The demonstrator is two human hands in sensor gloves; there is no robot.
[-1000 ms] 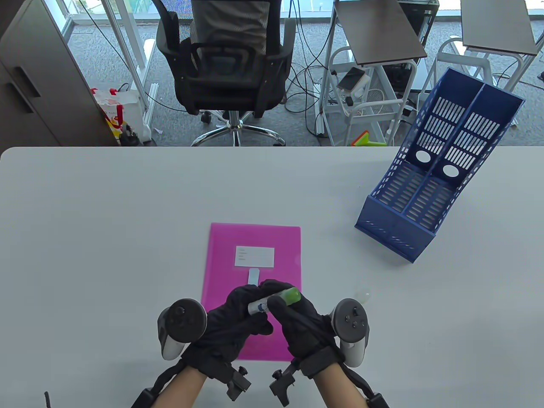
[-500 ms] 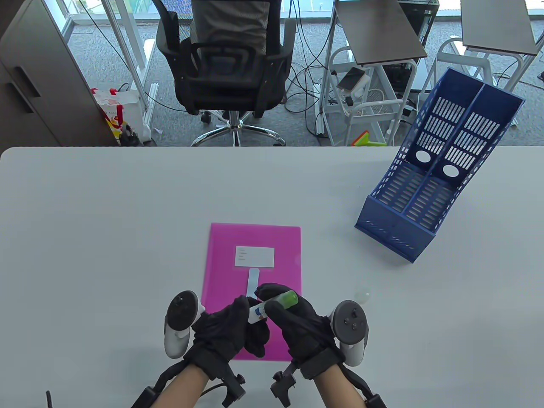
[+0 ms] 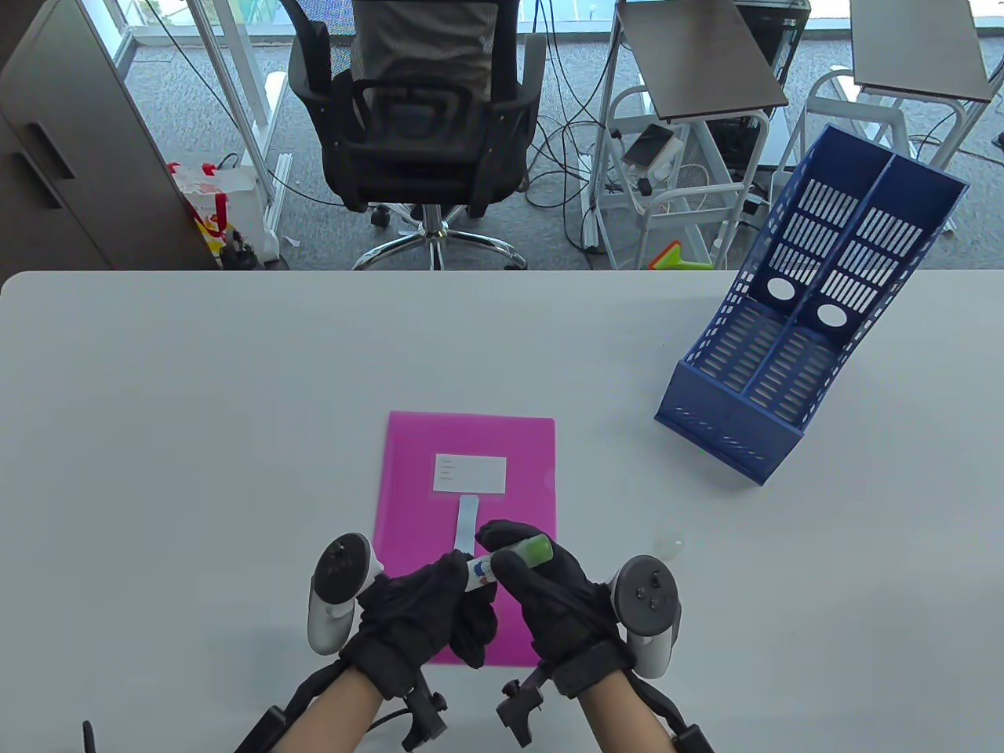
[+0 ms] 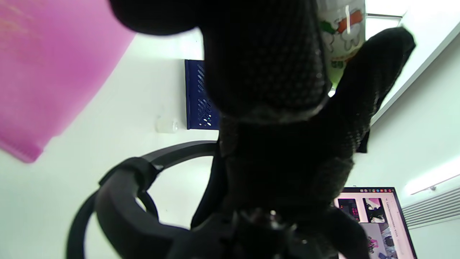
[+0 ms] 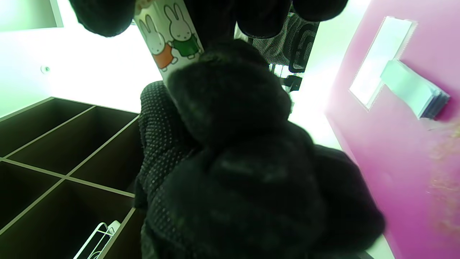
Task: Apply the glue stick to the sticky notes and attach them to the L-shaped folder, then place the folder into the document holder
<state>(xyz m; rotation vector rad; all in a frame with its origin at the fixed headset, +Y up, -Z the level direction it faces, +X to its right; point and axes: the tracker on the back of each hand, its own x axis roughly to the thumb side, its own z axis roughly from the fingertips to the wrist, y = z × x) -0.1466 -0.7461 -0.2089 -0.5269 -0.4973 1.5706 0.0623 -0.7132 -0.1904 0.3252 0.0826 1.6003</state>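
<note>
Table view: both at the near end of the pink folder (image 3: 469, 471). Right hand (image 3: 549, 596) wrapped round the green-ended glue stick (image 3: 510, 558), left hand (image 3: 423, 608) pinching its other end, likely to twist it. Beyond, narrow sticky notes (image 3: 467, 524), white label (image 3: 469, 474); farther right, blue document holder (image 3: 800, 329).

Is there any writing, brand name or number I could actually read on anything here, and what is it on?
None can be read.
White label on the pink folder: faint printed lines, too small to read.
Glue stick: cartoon rabbits only; no legible words.
Monitor in the left wrist view: windows, too blurred to read.
Blue document holder: no lettering visible.
</note>
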